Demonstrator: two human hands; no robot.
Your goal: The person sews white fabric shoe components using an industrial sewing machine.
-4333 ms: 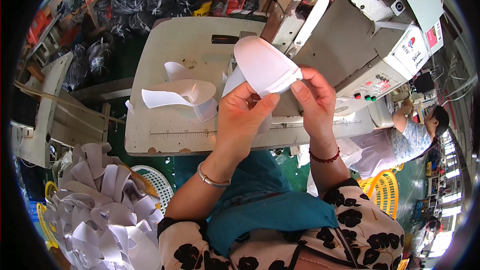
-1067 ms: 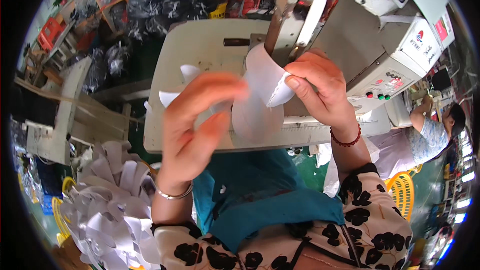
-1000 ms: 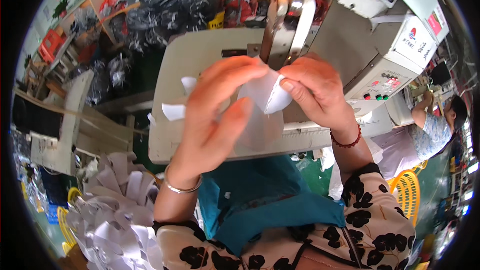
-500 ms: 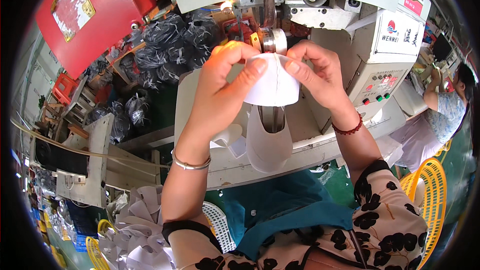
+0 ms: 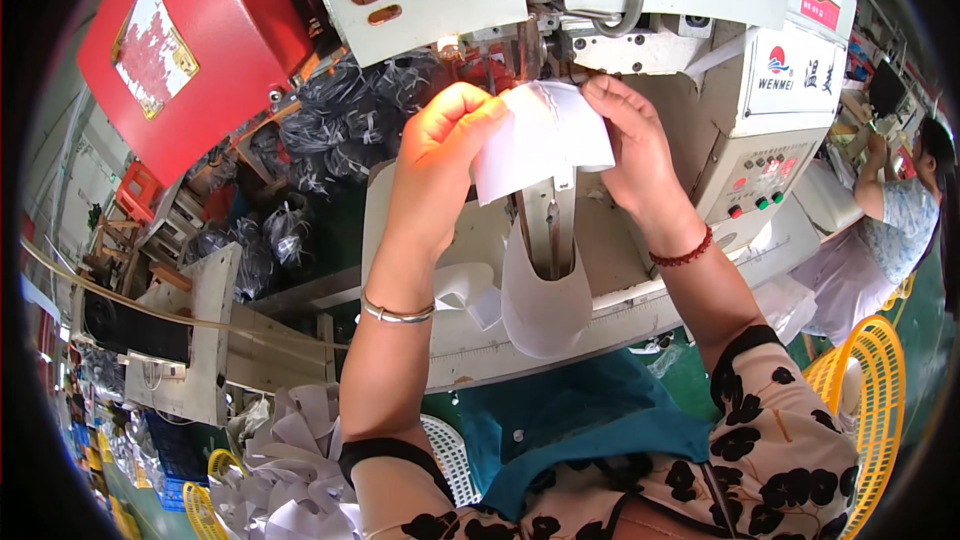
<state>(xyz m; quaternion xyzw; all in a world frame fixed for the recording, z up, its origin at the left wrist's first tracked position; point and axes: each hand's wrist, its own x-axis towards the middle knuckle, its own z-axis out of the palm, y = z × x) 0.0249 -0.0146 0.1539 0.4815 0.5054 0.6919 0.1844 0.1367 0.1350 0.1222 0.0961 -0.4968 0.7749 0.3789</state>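
A white shoe-upper piece [image 5: 535, 145] with a seam down its middle is stretched between my hands, in front of the machine head. My left hand [image 5: 440, 165] pinches its left edge between thumb and fingers. The right edge is gripped by my right hand [image 5: 637, 155], its fingertips at the upper corner. Just below the piece stands a narrow metal arm [image 5: 550, 215] of the machine. Another white shoe upper [image 5: 545, 315], rounded at its near end, sits around the lower part of that arm. The piece hides the machine's working tip.
A machine control box [image 5: 755, 160] with buttons stands on the right. Loose white pieces [image 5: 465, 290] lie on the worktable [image 5: 450, 365]. A pile of white pieces [image 5: 290, 460] is at lower left, a yellow basket [image 5: 870, 390] at right. A person [image 5: 905, 200] works at far right.
The white piece has been spread wider and tilted, and now covers the round metal tip that showed before. My hands have moved slightly apart. More of the metal arm shows beneath.
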